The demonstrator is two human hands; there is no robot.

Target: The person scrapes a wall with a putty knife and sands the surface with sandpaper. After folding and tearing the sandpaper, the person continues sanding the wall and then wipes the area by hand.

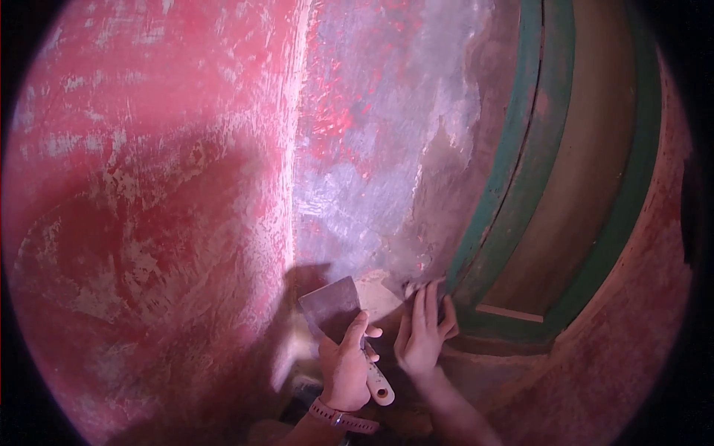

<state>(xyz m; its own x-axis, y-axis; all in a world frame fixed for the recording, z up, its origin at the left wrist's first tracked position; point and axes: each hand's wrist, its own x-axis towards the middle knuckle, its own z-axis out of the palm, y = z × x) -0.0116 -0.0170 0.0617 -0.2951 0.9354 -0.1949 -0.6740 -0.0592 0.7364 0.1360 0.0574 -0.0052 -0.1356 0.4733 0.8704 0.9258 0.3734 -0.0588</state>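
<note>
Left wall face [149, 186]: red paint, scuffed in pale patches, mostly unstripped.
Wall corner [294, 149]: vertical ridge, whitish along its edge.
Scraper [331, 305]: broad dark blade laid on the wall low down, just right of the corner; pale handle [379, 386] pointing down.
Left hand [346, 364]: closed around the scraper's handle, forefinger up along the blade.
Right hand [425, 334]: open, fingers extended, flat on the wall beside the blade, holding nothing.
Right wall face [372, 149]: largely down to grey, red flecks left; stripping judged well advanced here, barely begun leftwards.
Green door frame [520, 186]: bordering the right wall face.
</note>
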